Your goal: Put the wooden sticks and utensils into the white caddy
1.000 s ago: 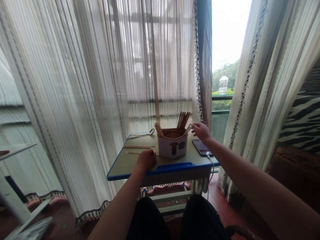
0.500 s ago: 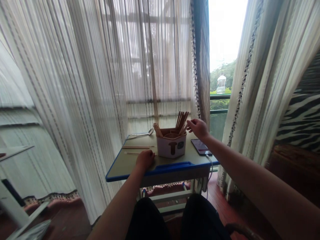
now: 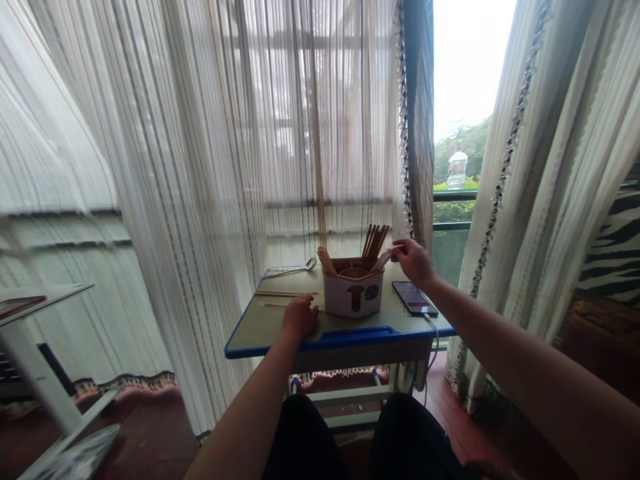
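Observation:
A white utensil holder (image 3: 340, 300) with a brown rim and a brown mushroom-shaped mark stands on a small desk. Brown chopsticks (image 3: 375, 241) rise from its back compartment, and pale sticks (image 3: 327, 261) lean at its left. My right hand (image 3: 416, 261) is at the holder's right side, its fingers closed on the top of a pale flat utensil (image 3: 382, 260) leaning there; its kind is unclear. My left hand (image 3: 300, 317) rests on the desktop left of the holder, fingers slightly apart. Thin chopsticks (image 3: 280, 293) lie just beyond it, and another thin stick (image 3: 274, 305) runs towards its fingers.
A metal ladle (image 3: 297, 268) lies at the desk's back left. Right of the holder is a phone (image 3: 414, 298) with a white cable (image 3: 434, 333) hanging over the edge. The desk (image 3: 250, 340) has a blue rim. Sheer curtains (image 3: 210, 167) hang behind it.
The view has shifted, so the desk appears farther right. My right fingers have moved onto the pale utensil at the holder's right. My left hand's fingers have loosened from a fist-like curl.

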The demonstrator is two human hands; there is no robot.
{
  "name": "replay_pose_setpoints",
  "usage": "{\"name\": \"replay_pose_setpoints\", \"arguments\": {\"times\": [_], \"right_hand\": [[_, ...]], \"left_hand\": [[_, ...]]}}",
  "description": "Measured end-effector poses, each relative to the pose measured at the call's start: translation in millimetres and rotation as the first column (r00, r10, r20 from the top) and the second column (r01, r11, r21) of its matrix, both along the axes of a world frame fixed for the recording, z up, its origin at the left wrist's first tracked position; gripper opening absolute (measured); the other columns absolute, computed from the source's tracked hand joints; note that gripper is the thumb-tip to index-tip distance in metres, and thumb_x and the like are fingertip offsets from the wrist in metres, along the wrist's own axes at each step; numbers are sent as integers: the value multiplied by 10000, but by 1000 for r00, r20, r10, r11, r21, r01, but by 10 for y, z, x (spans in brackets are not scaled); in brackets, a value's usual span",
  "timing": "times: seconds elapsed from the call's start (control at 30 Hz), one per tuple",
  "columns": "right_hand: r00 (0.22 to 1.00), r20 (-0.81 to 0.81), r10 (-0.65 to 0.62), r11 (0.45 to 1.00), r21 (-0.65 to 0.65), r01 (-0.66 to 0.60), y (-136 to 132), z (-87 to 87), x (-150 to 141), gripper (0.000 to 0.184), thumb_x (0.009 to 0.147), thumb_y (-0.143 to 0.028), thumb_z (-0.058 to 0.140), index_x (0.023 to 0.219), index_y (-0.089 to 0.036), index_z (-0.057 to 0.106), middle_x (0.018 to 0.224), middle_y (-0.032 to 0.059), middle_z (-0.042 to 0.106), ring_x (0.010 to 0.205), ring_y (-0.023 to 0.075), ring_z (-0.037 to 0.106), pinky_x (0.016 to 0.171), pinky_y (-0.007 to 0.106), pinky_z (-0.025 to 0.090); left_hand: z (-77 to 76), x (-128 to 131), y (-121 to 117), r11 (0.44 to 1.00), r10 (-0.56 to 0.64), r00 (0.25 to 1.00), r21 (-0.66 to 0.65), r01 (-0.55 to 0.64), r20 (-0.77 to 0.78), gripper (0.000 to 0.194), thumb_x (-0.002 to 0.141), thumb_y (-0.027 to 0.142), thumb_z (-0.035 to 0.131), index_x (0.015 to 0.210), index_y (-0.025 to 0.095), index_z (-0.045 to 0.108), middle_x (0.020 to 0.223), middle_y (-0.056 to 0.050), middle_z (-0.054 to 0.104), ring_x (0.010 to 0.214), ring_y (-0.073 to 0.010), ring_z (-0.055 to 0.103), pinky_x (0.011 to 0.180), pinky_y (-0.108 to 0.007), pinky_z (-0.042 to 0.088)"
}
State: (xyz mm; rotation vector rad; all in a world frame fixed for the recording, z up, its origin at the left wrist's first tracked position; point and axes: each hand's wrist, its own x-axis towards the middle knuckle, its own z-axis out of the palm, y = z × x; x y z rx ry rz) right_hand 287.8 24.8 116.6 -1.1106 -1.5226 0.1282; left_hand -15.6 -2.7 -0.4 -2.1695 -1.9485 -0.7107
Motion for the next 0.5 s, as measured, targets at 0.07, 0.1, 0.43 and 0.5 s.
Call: {"name": "replay_pose_setpoints", "arguments": {"times": [0.07,0.1,0.43,0.5], "right_hand": [[995,96,-30,998,48,26,-2,19,19,219,781,-190,521,989,-170,586,788,42,698,720,165,656,729,331,515],[988,146,-43,997,72,33,-7,26,30,220,774,-176,514,978,-178,595,812,43,702,766,175,655,764,344,506],[953,176,-246,907,389,163,-270,-450,45,713,704,-83,456,1388,-185,284,1310,172,429,1052,228,562,876,413,497],[936,245,-252,914,379,147,-370,-679,-3,684,734,-121,480,1386,-192,289,1299,180,431,1071,253,553,903,451,483]], "left_hand": [[2,3,-2,998,43,999,40,-42,-21,382,838,308,513,1195,174,538,1160,-109,610,1104,-219,524,940,-308,372],[2,5,0,997,71,996,28,-70,-44,385,836,300,511,1196,168,538,1168,-119,604,1123,-232,513,950,-326,368],[-22,-9,34,992,86,991,-78,-94,-106,248,844,230,452,971,166,656,1041,-142,640,1012,-257,581,862,-372,414],[-14,-13,17,993,85,991,-79,-93,-98,251,852,229,445,979,173,655,1061,-137,633,1027,-250,570,871,-372,406]]}}
